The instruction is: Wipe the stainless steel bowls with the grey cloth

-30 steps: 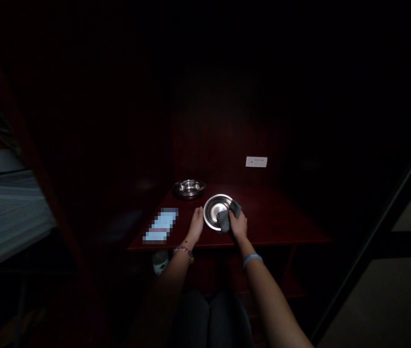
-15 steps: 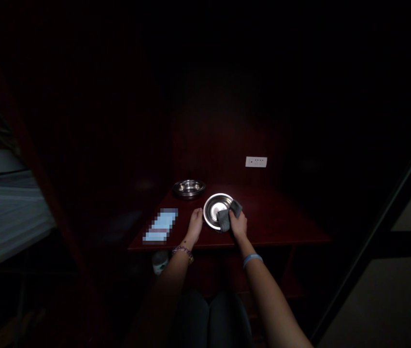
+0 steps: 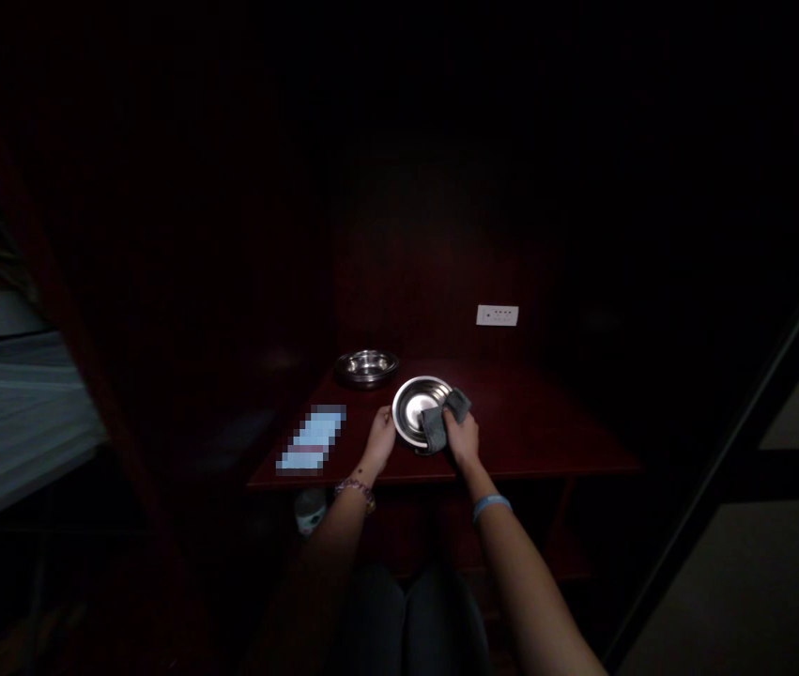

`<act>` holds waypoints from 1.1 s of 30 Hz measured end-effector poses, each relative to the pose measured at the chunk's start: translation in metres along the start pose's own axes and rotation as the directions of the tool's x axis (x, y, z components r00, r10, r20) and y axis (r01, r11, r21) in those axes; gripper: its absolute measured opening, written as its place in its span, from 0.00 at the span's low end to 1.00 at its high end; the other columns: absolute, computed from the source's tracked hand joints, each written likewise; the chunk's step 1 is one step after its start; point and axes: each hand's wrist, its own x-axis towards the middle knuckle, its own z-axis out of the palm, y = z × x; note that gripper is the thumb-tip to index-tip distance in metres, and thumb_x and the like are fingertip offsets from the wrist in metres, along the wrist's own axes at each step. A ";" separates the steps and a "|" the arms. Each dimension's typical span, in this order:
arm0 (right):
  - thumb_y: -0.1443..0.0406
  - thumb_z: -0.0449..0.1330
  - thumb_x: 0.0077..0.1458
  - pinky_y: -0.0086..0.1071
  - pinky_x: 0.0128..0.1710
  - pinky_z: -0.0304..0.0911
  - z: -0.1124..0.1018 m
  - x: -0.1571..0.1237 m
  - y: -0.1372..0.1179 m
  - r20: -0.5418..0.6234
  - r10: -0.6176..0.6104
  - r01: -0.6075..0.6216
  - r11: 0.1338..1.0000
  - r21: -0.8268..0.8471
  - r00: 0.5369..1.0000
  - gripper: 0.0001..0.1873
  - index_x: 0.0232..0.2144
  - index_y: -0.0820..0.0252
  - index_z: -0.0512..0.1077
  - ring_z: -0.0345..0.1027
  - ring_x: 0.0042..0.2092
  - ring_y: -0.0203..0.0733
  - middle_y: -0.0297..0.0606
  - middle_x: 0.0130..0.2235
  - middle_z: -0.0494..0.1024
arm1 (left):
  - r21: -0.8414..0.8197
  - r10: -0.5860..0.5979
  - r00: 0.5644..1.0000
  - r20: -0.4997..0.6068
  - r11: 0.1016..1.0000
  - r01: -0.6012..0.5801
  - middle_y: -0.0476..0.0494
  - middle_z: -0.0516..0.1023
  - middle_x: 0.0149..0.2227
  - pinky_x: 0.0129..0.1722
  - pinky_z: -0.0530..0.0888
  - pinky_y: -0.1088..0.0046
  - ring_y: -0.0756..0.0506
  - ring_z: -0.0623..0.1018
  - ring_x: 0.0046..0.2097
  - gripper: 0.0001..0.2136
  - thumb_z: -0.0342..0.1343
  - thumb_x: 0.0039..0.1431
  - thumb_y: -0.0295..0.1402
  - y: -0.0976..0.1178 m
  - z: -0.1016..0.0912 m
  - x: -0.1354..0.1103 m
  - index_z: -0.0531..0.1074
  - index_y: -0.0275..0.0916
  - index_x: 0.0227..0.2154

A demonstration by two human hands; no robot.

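Observation:
A shiny steel bowl (image 3: 406, 406) is tilted toward me above the dark red desk (image 3: 526, 432). My left hand (image 3: 381, 436) grips its left rim, with the fingertips partly hidden behind the bowl. A grey cloth (image 3: 434, 430) hangs over the bowl's right rim, part of it lying inside. My right hand (image 3: 464, 437) is closed on this cloth and presses it against the rim. Behind and to the left, more steel bowls (image 3: 366, 368), seemingly stacked, rest on the desk.
A pixelated bright rectangle (image 3: 313, 439) lies at the desk's left front. Below the front edge stands a bottle (image 3: 311, 512), partly hidden by my left arm. On the back wall is a white socket panel (image 3: 498, 315). Dark panels rise on both sides.
The bowl has shifted very slightly to the left, with my hands keeping their hold. The cloth stays over its right rim.

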 end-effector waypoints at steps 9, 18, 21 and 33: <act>0.55 0.55 0.55 0.33 0.51 0.64 -0.003 -0.006 -0.005 -0.009 0.000 -0.001 0.997 -0.082 1.000 0.20 0.46 0.57 0.74 0.71 0.50 0.45 0.42 0.46 0.78 | 0.011 -0.028 0.999 0.039 1.000 0.027 0.46 0.73 0.33 0.46 0.68 0.68 0.46 0.73 0.38 0.09 0.51 0.54 0.39 -0.004 0.001 0.002 0.67 0.38 0.32; 0.56 0.55 0.55 0.33 0.51 0.64 -0.005 -0.009 -0.011 -0.016 -0.021 0.020 0.998 -0.056 1.000 0.19 0.46 0.56 0.74 0.71 0.50 0.44 0.40 0.46 0.78 | 0.023 -0.029 0.999 0.037 0.999 0.028 0.49 0.72 0.29 0.41 0.70 0.69 0.47 0.72 0.35 0.11 0.52 0.54 0.43 -0.004 0.001 0.001 0.66 0.40 0.28; 0.56 0.55 0.55 0.33 0.51 0.63 -0.005 -0.009 -0.010 -0.019 -0.023 0.022 0.998 -0.055 1.000 0.19 0.46 0.56 0.74 0.71 0.50 0.43 0.41 0.46 0.78 | 0.030 -0.042 0.998 0.037 0.999 0.041 0.48 0.72 0.29 0.41 0.69 0.70 0.47 0.72 0.34 0.12 0.52 0.54 0.44 -0.003 0.001 0.001 0.66 0.40 0.28; 0.55 0.56 0.55 0.35 0.50 0.64 -0.006 -0.011 -0.011 -0.021 0.018 -0.020 0.996 -0.085 1.000 0.20 0.47 0.56 0.74 0.71 0.49 0.46 0.41 0.44 0.79 | 0.003 -0.001 0.998 0.063 1.000 0.001 0.47 0.73 0.31 0.44 0.69 0.69 0.47 0.72 0.37 0.11 0.51 0.55 0.41 -0.003 0.001 0.000 0.67 0.38 0.31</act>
